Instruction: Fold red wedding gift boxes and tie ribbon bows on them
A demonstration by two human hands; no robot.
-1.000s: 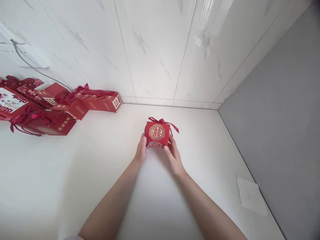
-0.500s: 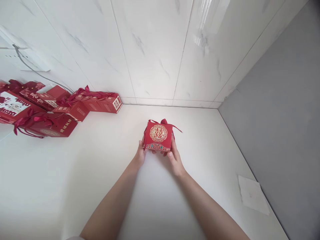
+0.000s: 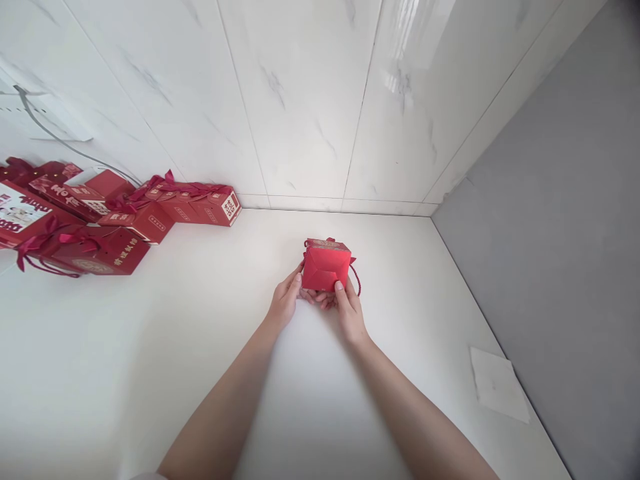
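A small red box (image 3: pixel 325 268) is held between both hands near the middle of the white counter (image 3: pixel 310 407), with its folded-flap end facing up toward the viewer and a gold-patterned face turned to the far side. The left hand (image 3: pixel 286 300) grips its left side, thumb at the near left corner. The right hand (image 3: pixel 352 313) presses its thumb onto the flap end near the right corner, so the box is pinched against the fingers below; these are curled beneath the near edge, where the two hands' fingertips lie close together, though I cannot tell whether they touch. A twisted dark red cord (image 3: pixel 357 283) loops out on the right side of the box, and a bit of ribbon (image 3: pixel 353 259) shows just above it. At the far left, more red boxes (image 3: pixel 210 208) stand grouped along the marbled tile wall (image 3: pixel 295 100), below a grey cable (image 3: pixel 65 142). On the right, a white sheet (image 3: pixel 499 385) lies beside the grey panel (image 3: pixel 565 233).
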